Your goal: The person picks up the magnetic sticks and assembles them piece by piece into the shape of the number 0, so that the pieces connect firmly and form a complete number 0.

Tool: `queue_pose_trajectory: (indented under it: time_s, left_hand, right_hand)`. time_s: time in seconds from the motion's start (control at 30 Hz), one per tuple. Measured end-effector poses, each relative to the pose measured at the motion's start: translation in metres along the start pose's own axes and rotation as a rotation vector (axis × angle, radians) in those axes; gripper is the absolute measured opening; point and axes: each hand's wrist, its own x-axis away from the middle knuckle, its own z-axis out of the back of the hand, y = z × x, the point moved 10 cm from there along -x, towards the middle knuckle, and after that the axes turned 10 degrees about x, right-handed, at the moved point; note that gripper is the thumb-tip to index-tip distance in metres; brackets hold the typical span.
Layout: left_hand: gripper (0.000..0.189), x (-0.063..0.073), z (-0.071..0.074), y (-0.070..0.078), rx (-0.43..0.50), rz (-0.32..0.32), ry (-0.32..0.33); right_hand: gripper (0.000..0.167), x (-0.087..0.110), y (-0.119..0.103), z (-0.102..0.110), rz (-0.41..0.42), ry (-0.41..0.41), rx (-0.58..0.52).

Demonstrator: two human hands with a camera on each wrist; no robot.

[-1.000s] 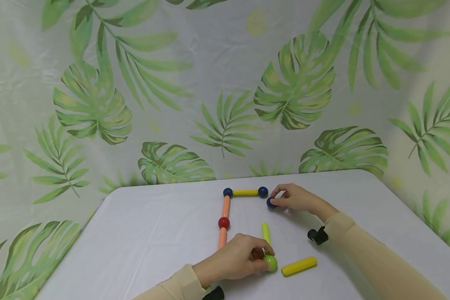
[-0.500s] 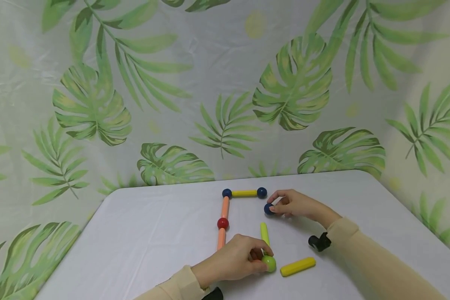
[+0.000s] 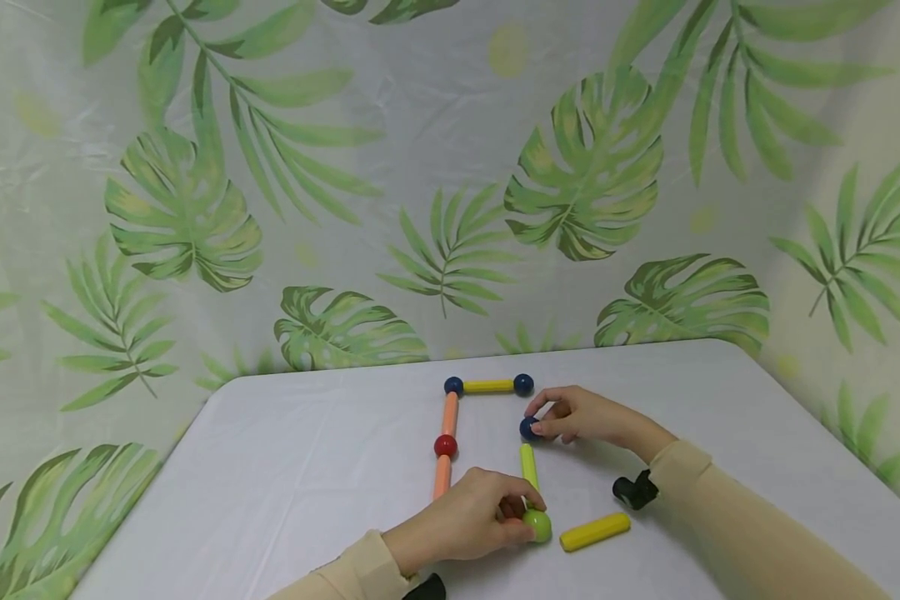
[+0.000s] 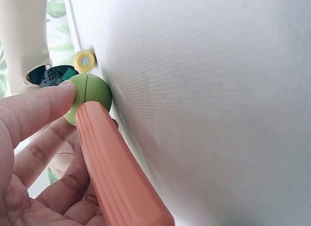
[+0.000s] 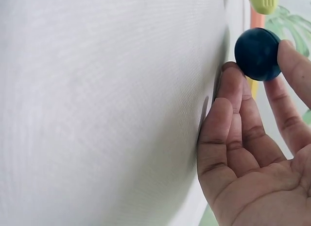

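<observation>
In the head view my left hand [image 3: 465,518] pinches a green ball [image 3: 540,526] near the front of the table. An orange stick [image 4: 119,167] meets that ball in the left wrist view, running past my palm. From the ball's far side a lime-green stick [image 3: 528,465] points away toward the back. Just beyond its far end, my right hand [image 3: 592,414] pinches a dark blue ball [image 3: 527,428] between thumb and fingertips. The right wrist view shows this blue ball [image 5: 257,54] close to the end of the lime-green stick [image 5: 264,1], a small gap between them.
Left of the hands, orange sticks [image 3: 450,413] and a red ball [image 3: 446,446] form a line. It leads to a blue ball [image 3: 453,386], a yellow stick [image 3: 489,387] and another blue ball [image 3: 523,384]. A loose yellow stick [image 3: 595,532] lies at front right.
My right hand has brought the blue ball toward the front and slightly left, up to the lime-green stick's far end. My left hand has kept its hold on the green ball.
</observation>
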Motion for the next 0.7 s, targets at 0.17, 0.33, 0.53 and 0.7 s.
queue_pose_trajectory:
  time_s: [0.17, 0.33, 0.53, 0.7]
  left_hand:
    - [0.021, 0.000, 0.001, 0.000, 0.025, 0.020, 0.001]
    - [0.022, 0.001, 0.000, -0.001, 0.035, 0.041, -0.001]
    - [0.022, 0.001, 0.000, -0.001, 0.035, 0.040, -0.003]
    - [0.022, 0.001, 0.001, -0.002, 0.041, 0.045, -0.004]
  right_hand:
    - [0.031, 0.001, -0.001, -0.003, 0.011, -0.002, 0.009]
    - [0.030, 0.000, -0.002, -0.007, 0.009, 0.000, 0.000]
    - [0.031, -0.001, -0.003, -0.010, 0.004, 0.003, 0.004]
    - [0.030, -0.001, -0.005, -0.012, -0.008, 0.011, 0.020]
